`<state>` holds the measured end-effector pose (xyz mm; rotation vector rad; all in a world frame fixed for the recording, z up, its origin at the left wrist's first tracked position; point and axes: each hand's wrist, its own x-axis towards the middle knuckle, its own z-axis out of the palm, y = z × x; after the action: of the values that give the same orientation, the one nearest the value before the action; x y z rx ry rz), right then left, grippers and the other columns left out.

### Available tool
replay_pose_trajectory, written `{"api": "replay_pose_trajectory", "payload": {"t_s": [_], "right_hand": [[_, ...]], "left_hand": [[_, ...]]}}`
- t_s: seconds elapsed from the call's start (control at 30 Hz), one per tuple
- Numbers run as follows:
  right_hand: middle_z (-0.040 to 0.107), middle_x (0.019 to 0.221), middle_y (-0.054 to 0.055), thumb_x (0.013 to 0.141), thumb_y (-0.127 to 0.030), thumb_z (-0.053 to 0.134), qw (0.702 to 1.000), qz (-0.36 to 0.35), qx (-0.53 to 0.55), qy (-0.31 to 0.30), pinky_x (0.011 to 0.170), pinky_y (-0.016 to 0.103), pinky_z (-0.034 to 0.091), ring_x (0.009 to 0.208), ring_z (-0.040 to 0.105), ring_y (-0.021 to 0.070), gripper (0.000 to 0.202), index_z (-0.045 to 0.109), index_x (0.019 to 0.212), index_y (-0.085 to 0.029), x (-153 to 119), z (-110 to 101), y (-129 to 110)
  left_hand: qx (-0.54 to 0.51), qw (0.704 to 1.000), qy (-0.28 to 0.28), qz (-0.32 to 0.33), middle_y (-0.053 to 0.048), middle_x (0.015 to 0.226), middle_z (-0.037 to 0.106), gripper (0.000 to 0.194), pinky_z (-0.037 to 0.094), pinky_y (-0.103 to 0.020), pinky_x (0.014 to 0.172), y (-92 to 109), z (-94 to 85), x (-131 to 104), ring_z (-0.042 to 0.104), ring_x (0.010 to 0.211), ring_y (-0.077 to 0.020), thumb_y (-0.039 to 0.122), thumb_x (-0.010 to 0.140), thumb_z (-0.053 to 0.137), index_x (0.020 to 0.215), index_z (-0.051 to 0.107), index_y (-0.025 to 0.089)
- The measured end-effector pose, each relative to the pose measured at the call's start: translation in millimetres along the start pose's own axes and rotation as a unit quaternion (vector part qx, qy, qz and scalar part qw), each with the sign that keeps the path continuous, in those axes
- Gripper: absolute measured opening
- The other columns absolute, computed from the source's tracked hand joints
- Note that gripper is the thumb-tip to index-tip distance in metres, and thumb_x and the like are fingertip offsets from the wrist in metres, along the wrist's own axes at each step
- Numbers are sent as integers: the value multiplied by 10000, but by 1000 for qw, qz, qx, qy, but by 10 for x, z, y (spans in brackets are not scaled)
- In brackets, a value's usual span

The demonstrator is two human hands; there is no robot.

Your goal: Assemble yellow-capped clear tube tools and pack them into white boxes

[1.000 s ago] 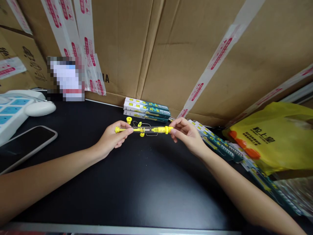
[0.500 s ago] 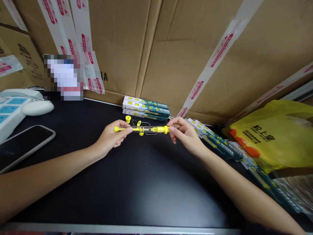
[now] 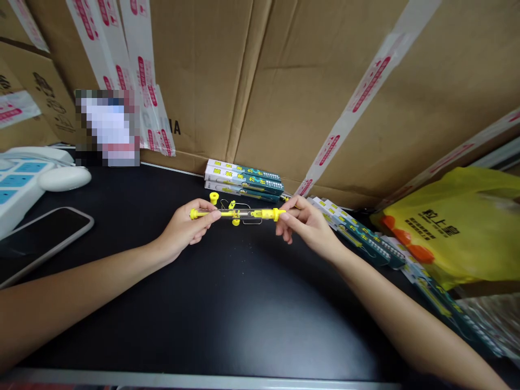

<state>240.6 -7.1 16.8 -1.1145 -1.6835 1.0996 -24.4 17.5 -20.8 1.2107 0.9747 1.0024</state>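
A clear tubular spring scale [image 3: 244,214] with yellow end parts lies level between my hands, above the black table. My left hand [image 3: 190,223] pinches its left end between thumb and fingers, near the yellow cap. At the other end, the thumb and index finger of my right hand [image 3: 305,221] close on the tip beside the yellow collar. A metal spring shows inside the tube. Just behind it lie a loose yellow cap [image 3: 214,198], a small yellow piece [image 3: 232,205] and bent wire hooks [image 3: 252,221], partly hidden by the tube.
Printed boxes [image 3: 244,181] are stacked against a large cardboard carton [image 3: 195,81]. More boxes [image 3: 365,238] line the right side, by a yellow plastic bag [image 3: 455,216]. On the left of the black table [image 3: 227,319] are a phone [image 3: 44,238] and a power strip [image 3: 20,179].
The view has shifted very slightly. My right fingers have curled a little at the scale's right end; the left hand keeps its hold.
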Motion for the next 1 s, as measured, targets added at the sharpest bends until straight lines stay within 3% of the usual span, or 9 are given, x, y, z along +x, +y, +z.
{"api": "replay_pose_trajectory", "payload": {"t_s": [0.13, 0.33, 0.57, 0.73, 0.9, 1.0], "right_hand": [[601, 583, -35, 882, -513, 542, 999, 1, -53, 3, 372, 173, 394, 421, 489, 71, 336, 442, 800, -203, -6, -17, 31], [589, 639, -44, 901, -473, 528, 999, 8, -51, -10, 355, 155, 375, 450, 485, 73, 267, 450, 905, -217, -28, -30, 27], [534, 586, -34, 945, -537, 365, 994, 16, -108, 4, 337, 144, 345, 434, 445, 67, 383, 446, 781, -201, -37, -13, 19], [563, 615, -46, 905, -492, 490, 997, 28, -71, -16, 333, 141, 336, 432, 450, 70, 281, 436, 869, -218, -23, -24, 4], [526, 563, -14, 934, -565, 358, 992, 47, -118, -7, 341, 151, 344, 429, 430, 65, 467, 471, 691, -182, -29, -5, 21], [536, 567, -19, 933, -567, 349, 993, 46, -108, 4, 331, 149, 330, 425, 432, 69, 440, 479, 752, -188, -32, -4, 12]], "left_hand": [[3, 1000, -3, 2, 79, 596, 452, 249, 204, -120, 339, -3, -1, 2, 299, 383, -1, 349, 772, 700, 874, 533, 196], [0, 1000, -5, 1, 81, 591, 450, 242, 204, -117, 339, 0, -2, 1, 299, 384, -1, 345, 778, 697, 873, 532, 195], [2, 1000, -4, 5, 85, 577, 444, 233, 208, -117, 334, -7, 6, 1, 301, 378, -2, 345, 782, 693, 865, 536, 194], [-2, 1000, -5, 4, 80, 586, 455, 239, 203, -115, 335, -7, 1, 4, 304, 381, 0, 342, 777, 698, 871, 537, 193], [-4, 1000, -11, 5, 82, 579, 451, 233, 205, -115, 331, -5, 5, 7, 300, 376, 2, 339, 783, 694, 866, 537, 188], [-3, 1000, -9, 4, 82, 579, 456, 225, 206, -113, 329, -5, 7, 4, 303, 375, 2, 330, 786, 692, 865, 538, 187]]}}
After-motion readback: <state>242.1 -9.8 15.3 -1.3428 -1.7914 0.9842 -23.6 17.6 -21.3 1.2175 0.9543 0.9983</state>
